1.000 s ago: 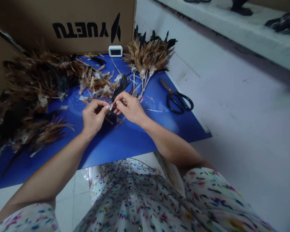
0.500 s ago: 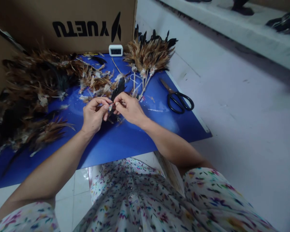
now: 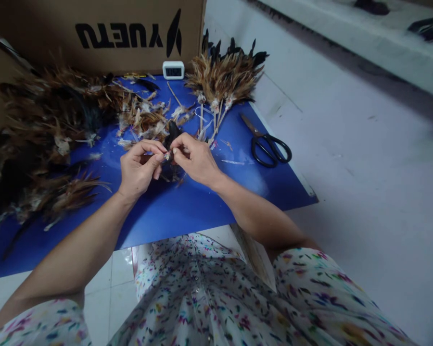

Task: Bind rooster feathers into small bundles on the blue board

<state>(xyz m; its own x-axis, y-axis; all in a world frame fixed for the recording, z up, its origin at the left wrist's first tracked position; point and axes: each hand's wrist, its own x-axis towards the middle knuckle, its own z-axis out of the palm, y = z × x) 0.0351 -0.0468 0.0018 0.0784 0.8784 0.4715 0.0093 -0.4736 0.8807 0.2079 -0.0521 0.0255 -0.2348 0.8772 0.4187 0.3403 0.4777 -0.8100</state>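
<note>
Over the blue table (image 3: 147, 211), my left hand (image 3: 139, 168) and my right hand (image 3: 195, 161) meet in front of me, thumbs and forefingers pinched close together. Between them is a small bunch of feathers (image 3: 173, 130), black at the top, its pale base with a bit of pink at the fingertips. Both hands seem to grip this bunch near its base. My fingers hide most of it. Loose brown feathers (image 3: 142, 117) lie just beyond my hands. To the right of them rest feather dusters (image 3: 223, 79) with thin stick handles.
Black-handled scissors (image 3: 265, 144) lie near the table's right edge. A small white digital clock (image 3: 173, 70) stands against a cardboard box (image 3: 137, 60) at the back. A large heap of brown and black feathers (image 3: 54, 120) covers the left side. A white wall (image 3: 346, 168) borders the right.
My hands have drawn slightly apart at the fingertips, still on the feather bunch. Its black feathers now stand lower and further left behind my right hand. The view has shifted a little.
</note>
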